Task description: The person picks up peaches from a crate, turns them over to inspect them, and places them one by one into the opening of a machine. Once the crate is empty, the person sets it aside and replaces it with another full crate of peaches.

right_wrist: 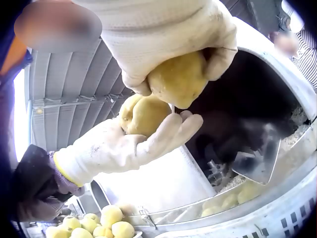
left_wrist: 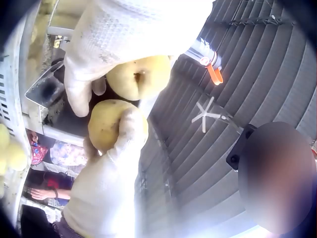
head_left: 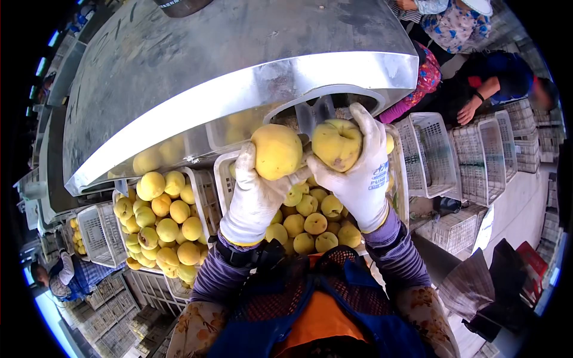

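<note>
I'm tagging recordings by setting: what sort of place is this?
Probably a fruit-packing or processing shed: crates heaped with yellow fruit stand beside a large metal machine, more white crates line the right of the head view, and a ribbed roof spans overhead.

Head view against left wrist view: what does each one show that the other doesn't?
Only the head view shows the wearer's blue vest, the orange garment at its front and the blue lettering on the right glove.

Only the left wrist view shows the ribbed roof and a pale ceiling fan.

Both show the gloved left hand and right hand, each holding a yellow fruit, plus a bystander's bare arm with a dark wristband.
</note>
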A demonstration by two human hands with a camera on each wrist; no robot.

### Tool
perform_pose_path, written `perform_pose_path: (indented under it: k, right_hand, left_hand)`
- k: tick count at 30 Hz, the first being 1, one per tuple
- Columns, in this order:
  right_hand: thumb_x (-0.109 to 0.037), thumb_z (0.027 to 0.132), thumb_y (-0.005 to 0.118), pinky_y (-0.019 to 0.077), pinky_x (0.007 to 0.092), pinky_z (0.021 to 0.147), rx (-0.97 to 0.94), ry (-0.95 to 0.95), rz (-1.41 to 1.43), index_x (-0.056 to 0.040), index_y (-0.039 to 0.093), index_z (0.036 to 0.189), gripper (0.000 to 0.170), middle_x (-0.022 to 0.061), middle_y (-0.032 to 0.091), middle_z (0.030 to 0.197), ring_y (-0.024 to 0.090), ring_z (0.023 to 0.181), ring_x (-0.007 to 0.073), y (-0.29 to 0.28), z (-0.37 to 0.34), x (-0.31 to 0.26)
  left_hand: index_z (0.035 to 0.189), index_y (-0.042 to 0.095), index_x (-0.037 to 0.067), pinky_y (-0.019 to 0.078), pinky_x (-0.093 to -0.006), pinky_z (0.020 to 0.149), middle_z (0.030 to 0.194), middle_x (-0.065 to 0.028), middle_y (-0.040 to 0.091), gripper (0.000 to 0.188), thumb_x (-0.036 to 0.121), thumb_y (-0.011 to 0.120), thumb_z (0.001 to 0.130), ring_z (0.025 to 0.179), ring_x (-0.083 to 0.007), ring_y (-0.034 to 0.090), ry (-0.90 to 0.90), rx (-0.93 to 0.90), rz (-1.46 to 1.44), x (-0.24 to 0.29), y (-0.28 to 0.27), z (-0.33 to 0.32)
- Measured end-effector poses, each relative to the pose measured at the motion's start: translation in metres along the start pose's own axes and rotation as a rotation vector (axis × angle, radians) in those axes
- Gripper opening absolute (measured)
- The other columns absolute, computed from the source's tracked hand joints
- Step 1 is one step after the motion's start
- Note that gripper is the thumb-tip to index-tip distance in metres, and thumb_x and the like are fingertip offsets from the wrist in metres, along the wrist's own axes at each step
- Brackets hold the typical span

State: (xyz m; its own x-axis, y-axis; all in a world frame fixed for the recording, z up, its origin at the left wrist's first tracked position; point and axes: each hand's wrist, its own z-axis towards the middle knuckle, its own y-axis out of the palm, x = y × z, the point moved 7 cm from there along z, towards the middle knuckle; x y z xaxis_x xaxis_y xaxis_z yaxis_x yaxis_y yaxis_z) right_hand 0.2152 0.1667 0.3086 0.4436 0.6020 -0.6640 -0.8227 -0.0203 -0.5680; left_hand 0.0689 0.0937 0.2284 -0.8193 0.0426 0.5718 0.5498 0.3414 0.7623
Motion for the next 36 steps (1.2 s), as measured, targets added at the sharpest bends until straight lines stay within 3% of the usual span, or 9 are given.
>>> perform_pose_path:
  k: [3, 6, 13, 17, 19, 23, 27, 33, 36]
  right_hand:
    - [-0.031, 0.067, 0.084, 0.0382, 0.0502, 0.105, -0.035, 0.189, -0.242, -0.0015, 0.048, 0.131, 0.08, 0.0194, 0.052, 0.126, 0.051, 0.118, 0.0376, 0.059, -0.001, 0.067]
    - [-0.035, 0.07, 0.082, 0.0289, 0.0528, 0.114, 0.082, -0.045, -0.376, -0.0015, 0.042, 0.131, 0.08, 0.0205, 0.051, 0.124, 0.045, 0.126, 0.0412, 0.094, 0.0, 0.071]
    - [-0.047, 0.073, 0.078, 0.0348, 0.0523, 0.108, 0.036, 0.174, -0.385, 0.0049, 0.054, 0.12, 0.074, 0.024, 0.061, 0.111, 0.056, 0.11, 0.0408, 0.113, 0.033, 0.088]
    - [-0.04, 0.074, 0.078, 0.0455, 0.0487, 0.088, -0.13, 0.253, 0.201, 0.0048, 0.062, 0.108, 0.059, 0.0192, 0.067, 0.088, 0.062, 0.093, 0.0393, 0.079, 0.048, 0.065]
    - [-0.03, 0.067, 0.086, 0.0433, 0.0472, 0.102, 0.047, 0.08, 0.521, 0.0058, 0.049, 0.13, 0.081, 0.0243, 0.059, 0.123, 0.055, 0.118, 0.0422, 0.036, 0.031, 0.016]
    - [-0.029, 0.064, 0.087, 0.0354, 0.0517, 0.113, -0.204, -0.128, 0.205, 0.0011, 0.04, 0.141, 0.096, 0.0258, 0.047, 0.141, 0.039, 0.137, 0.0497, 0.045, -0.026, -0.007]
    - [-0.013, 0.066, 0.085, 0.0394, 0.0463, 0.111, 0.009, 0.068, 0.21, 0.0006, 0.043, 0.137, 0.084, 0.0258, 0.05, 0.139, 0.048, 0.132, 0.0411, 0.043, -0.022, 0.011]
    - [-0.034, 0.07, 0.082, 0.0309, 0.0544, 0.112, 0.097, 0.078, -0.288, 0.0026, 0.047, 0.126, 0.076, 0.0216, 0.053, 0.12, 0.05, 0.119, 0.0405, 0.111, 0.01, 0.092]
    - [-0.042, 0.071, 0.079, 0.0406, 0.0525, 0.099, 0.029, 0.154, -0.317, 0.0081, 0.057, 0.111, 0.068, 0.0266, 0.059, 0.108, 0.054, 0.107, 0.0451, 0.118, 0.033, 0.093]
  left_hand:
    - [0.131, 0.054, 0.008, 0.0568, -0.0498, 0.089, 0.122, -0.0159, 0.064, 0.079, 0.071, 0.061, 0.084, 0.113, -0.0327, 0.064, -0.083, 0.042, 0.02, -0.015, -0.024, 0.006]
    - [0.136, 0.051, 0.008, 0.0575, -0.044, 0.087, 0.124, -0.0157, 0.063, 0.082, 0.068, 0.066, 0.083, 0.116, -0.0319, 0.062, -0.215, -0.052, -0.031, -0.031, -0.047, -0.001]
    - [0.149, 0.038, 0.012, 0.0549, -0.038, 0.086, 0.132, -0.0128, 0.056, 0.091, 0.062, 0.073, 0.081, 0.115, -0.0298, 0.06, -0.07, -0.051, 0.118, -0.015, -0.046, -0.003]
    - [0.154, 0.03, 0.008, 0.0467, -0.0444, 0.104, 0.143, -0.0135, 0.049, 0.087, 0.041, 0.071, 0.085, 0.129, -0.0282, 0.052, -0.024, -0.189, 0.067, -0.012, -0.037, 0.012]
    - [0.155, 0.027, 0.006, 0.0413, -0.0433, 0.111, 0.144, -0.0156, 0.047, 0.09, 0.029, 0.07, 0.079, 0.132, -0.0295, 0.05, -0.027, -0.211, 0.043, -0.01, -0.029, 0.012]
    - [0.157, 0.019, 0.004, 0.0318, -0.041, 0.118, 0.153, -0.0171, 0.037, 0.097, 0.023, 0.068, 0.076, 0.138, -0.0307, 0.042, -0.092, -0.27, 0.038, -0.009, -0.005, 0.005]
    - [0.159, 0.007, 0.004, 0.0238, -0.044, 0.121, 0.158, -0.0165, 0.028, 0.093, 0.034, 0.062, 0.09, 0.145, -0.0283, 0.032, 0.028, -0.142, 0.077, -0.023, 0.006, 0.013]
    - [0.159, 0.008, 0.005, 0.0246, -0.0495, 0.117, 0.159, -0.0152, 0.023, 0.089, 0.043, 0.058, 0.095, 0.14, -0.0289, 0.033, 0.053, 0.005, 0.22, -0.047, -0.053, 0.01]
    - [0.158, 0.013, 0.005, 0.0302, -0.0443, 0.114, 0.155, -0.0142, 0.03, 0.083, 0.036, 0.059, 0.095, 0.131, -0.0252, 0.042, 0.035, 0.062, 0.349, -0.063, -0.069, 0.012]
